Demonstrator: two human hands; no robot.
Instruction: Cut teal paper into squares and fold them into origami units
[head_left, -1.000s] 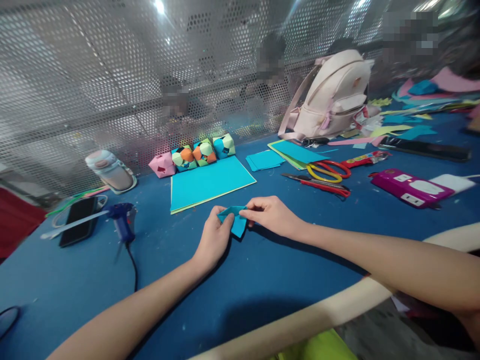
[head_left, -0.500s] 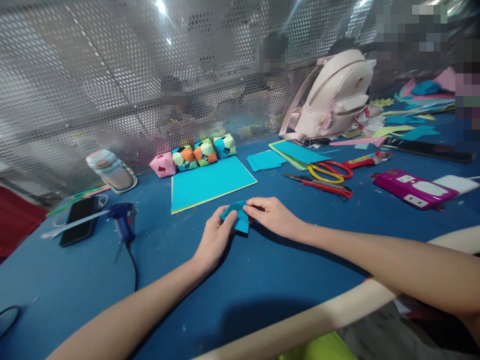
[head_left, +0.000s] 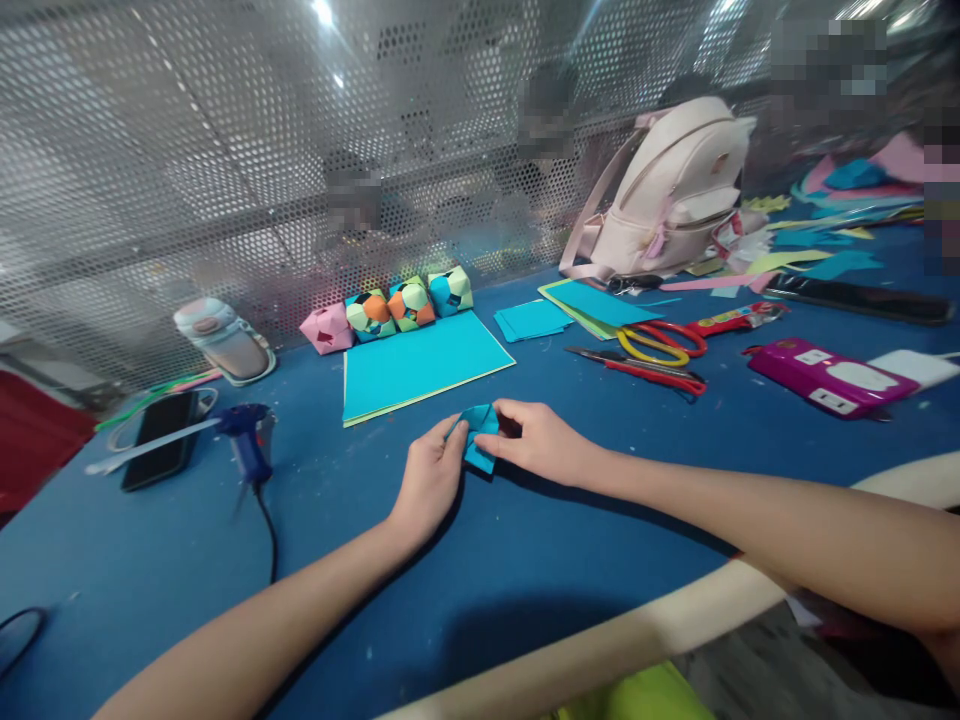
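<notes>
A small folded piece of blue paper [head_left: 478,456] is held between both hands, a little above the blue table [head_left: 360,610]. My left hand [head_left: 429,478] pinches its left side, thumb on top. From the right, my right hand [head_left: 541,440] grips the paper with the thumb across its face and the index finger at the upper edge. The fingers beneath the paper are hidden. Beyond the hands lies a stack of blue and light green sheets [head_left: 424,370]. Several folded paper balls [head_left: 410,302] in pink, green, orange and blue line its far edge.
A blue glue gun [head_left: 247,440], a black phone [head_left: 161,440] and a bottle [head_left: 225,340] stand left. To the right are small blue sheets [head_left: 531,320], scissors [head_left: 656,345], a red-handled cutter [head_left: 652,375], a purple power strip [head_left: 829,378] and a pale backpack [head_left: 671,200]. Perforated metal [head_left: 247,150] rises behind.
My right thumb has moved left and down, from the paper's upper right corner onto its face. The left hand keeps its pinch, and the paper has turned slightly.
</notes>
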